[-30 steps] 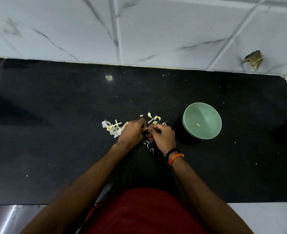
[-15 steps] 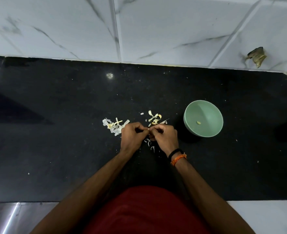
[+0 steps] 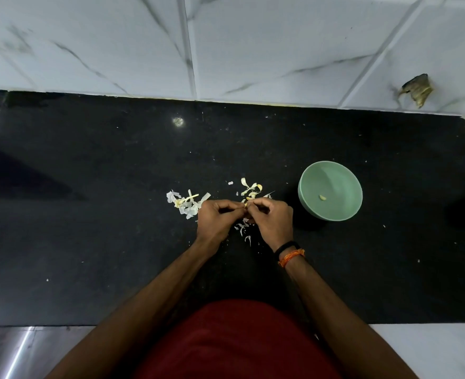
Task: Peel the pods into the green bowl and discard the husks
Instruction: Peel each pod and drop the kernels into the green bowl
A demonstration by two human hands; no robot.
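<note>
Left hand [image 3: 217, 216]: fingers curled, pinching pod [image 3: 245, 204]
Right hand [image 3: 273, 218]: fingers curled, pinching the same pod
Green bowl [image 3: 309, 204]: right of hands on tabletop [image 3: 89, 214]
Husks [image 3: 185, 201]: scattered around the hands

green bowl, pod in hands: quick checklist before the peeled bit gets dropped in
1. Pod pinched between left hand and right hand: ok.
2. Pod fully peeled: cannot tell, fingers hide it.
3. Green bowl upright, to the right hand's side: ok.
4. Bowl free of husks: ok, only one pale piece inside.
5. Husks discarded: not ok, scattered on the black counter.
</note>
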